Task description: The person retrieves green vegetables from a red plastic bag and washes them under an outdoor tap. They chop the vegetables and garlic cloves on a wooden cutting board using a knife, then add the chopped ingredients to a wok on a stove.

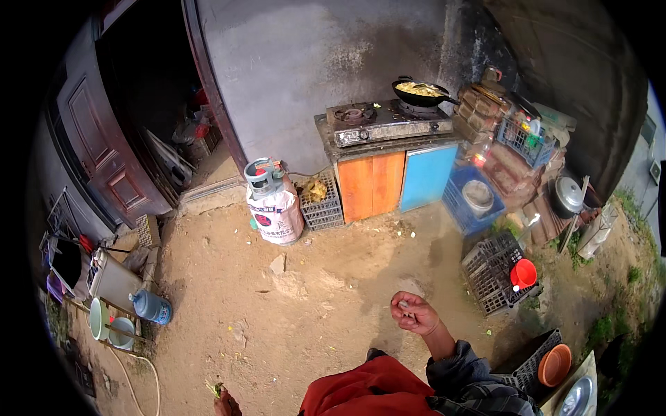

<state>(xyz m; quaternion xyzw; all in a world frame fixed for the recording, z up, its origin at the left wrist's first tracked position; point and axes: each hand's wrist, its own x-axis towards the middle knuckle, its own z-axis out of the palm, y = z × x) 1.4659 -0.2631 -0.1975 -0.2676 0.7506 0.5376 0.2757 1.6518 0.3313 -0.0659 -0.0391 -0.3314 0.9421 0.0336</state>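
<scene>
At the lower edge, my left hand [226, 403] pinches a small bunch of green stalks [216, 388]; much of that hand is cut off. My right hand [415, 316] is raised over the dirt ground in front of my red apron [371, 390]. Its fingers are curled in, with a small pale bit between them too small to name. Ahead, well out of reach of both hands, a black wok [421, 91] with yellowish food in it sits on the right burner of a gas stove [388, 123].
The stove stands on an orange and blue cabinet [428, 178]. Left of it is a gas cylinder [275, 208] in a white sack. Dark crates [485, 277], one holding a red dipper [523, 273], lie at right. Buckets [98, 317] and a water jug [150, 307] stand at left.
</scene>
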